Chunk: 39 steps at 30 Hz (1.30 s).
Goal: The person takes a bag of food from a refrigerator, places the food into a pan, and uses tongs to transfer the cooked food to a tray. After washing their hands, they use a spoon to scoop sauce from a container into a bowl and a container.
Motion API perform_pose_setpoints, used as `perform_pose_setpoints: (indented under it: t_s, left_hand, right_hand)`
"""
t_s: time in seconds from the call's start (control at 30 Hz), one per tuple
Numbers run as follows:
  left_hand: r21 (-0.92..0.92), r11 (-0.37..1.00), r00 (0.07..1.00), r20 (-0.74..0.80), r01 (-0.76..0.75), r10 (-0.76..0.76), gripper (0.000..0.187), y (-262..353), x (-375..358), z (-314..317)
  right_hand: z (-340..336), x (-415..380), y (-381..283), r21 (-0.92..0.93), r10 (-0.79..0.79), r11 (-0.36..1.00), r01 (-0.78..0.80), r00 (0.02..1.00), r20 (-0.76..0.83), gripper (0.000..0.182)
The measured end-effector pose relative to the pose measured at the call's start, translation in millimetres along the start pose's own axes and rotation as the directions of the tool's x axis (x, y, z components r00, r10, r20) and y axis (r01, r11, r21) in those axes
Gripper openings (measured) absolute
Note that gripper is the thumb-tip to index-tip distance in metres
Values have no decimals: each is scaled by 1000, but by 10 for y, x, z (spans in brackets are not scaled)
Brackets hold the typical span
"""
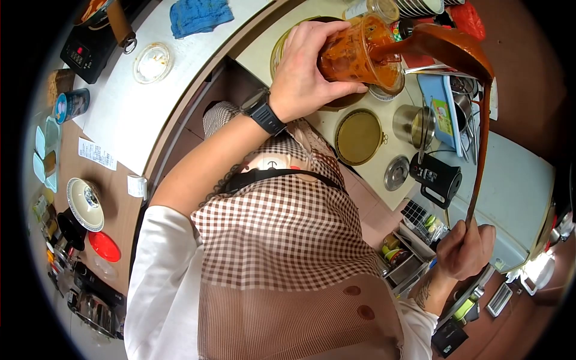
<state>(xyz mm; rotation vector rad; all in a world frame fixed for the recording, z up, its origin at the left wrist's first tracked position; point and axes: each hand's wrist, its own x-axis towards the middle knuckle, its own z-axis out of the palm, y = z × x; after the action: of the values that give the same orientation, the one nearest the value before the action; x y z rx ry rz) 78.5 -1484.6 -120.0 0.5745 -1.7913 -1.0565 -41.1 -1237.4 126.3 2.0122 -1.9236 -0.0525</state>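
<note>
Jar point(360, 57) at twelve o'clock, tilted over the bench point(366, 174), is gripped around its side by the left hand point(306, 72), fingers fully wrapped. Right hand point(465, 249), at four o'clock, is closed on the handle of a long ladle point(456, 48) whose bowl meets the jar's mouth. Sauce already coats the jar well up; filling looks mostly done, though the ladle still carries some.

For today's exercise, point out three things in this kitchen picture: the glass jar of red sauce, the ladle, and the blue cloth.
Glass jar point(360, 57), head view: on its sauce-smeared side wall, beside the fingers.
Ladle point(453, 48), head view: on the underside of its sauce-coated bowl.
Blue cloth point(200, 15), head view: on the middle of the crumpled fabric.
</note>
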Motion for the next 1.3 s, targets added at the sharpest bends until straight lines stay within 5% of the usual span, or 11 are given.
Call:
perform_pose_setpoints:
  t_s: [0.47, 0.97, 1.3]
  left_hand:
    - [-19, 1000, 1000, -9, -17, 16, 87, -8, 7, -9]
    - [-191, 982, 997, -80, -11, -4, 83, -20, 33, 47]
    - [-94, 996, 1000, -16, 9, -11, 86, -39, 5, -80]
  right_hand:
    - [-60, 38, 79, -101, -171, 981, 166, 984, -49, 17]
    - [-143, -10, 107, -180, -172, 971, 158, 983, -68, 17]
    - [225, -96, 28, 123, 194, 975, -185, 979, -66, 12]
